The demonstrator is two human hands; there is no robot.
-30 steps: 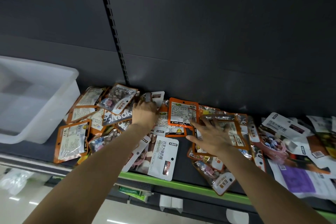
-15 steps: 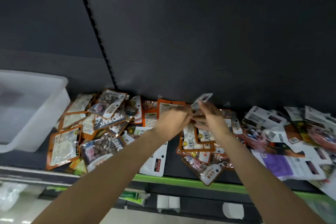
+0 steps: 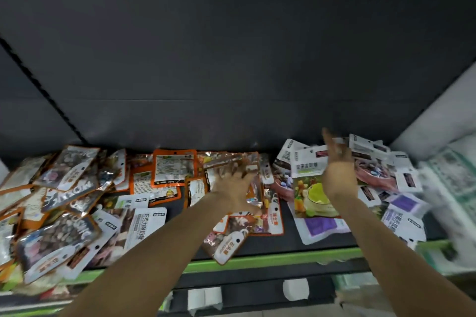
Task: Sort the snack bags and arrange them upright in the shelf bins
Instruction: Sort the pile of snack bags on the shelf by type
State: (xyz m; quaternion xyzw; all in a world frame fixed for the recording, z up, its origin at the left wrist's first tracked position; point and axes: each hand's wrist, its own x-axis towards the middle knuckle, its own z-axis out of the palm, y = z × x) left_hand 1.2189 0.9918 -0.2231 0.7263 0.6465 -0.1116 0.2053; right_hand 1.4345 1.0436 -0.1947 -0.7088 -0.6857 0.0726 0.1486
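Note:
Many snack bags lie flat in heaps along a dark shelf (image 3: 268,244). Orange-edged bags (image 3: 173,167) and clear bags with brown pieces (image 3: 226,239) fill the left and middle. White bags with barcodes (image 3: 306,165) and a purple-labelled one (image 3: 322,226) lie at the right. My left hand (image 3: 231,185) rests with spread fingers on clear bags in the middle. My right hand (image 3: 337,170) hovers over the white bags, its fingers straight and pointing away from me. I see nothing held in it, though the view there is blurred.
The shelf has a green front strip (image 3: 270,261) with white tag holders (image 3: 296,288) below it. A dark back panel (image 3: 231,59) rises behind the bags. A white, blurred container (image 3: 443,116) stands at the far right.
The view has swung right, and the white bin at the left is gone from sight. My hands have parted: the right one moved right over the white bags and no longer pinches one, the left dropped onto the clear bags.

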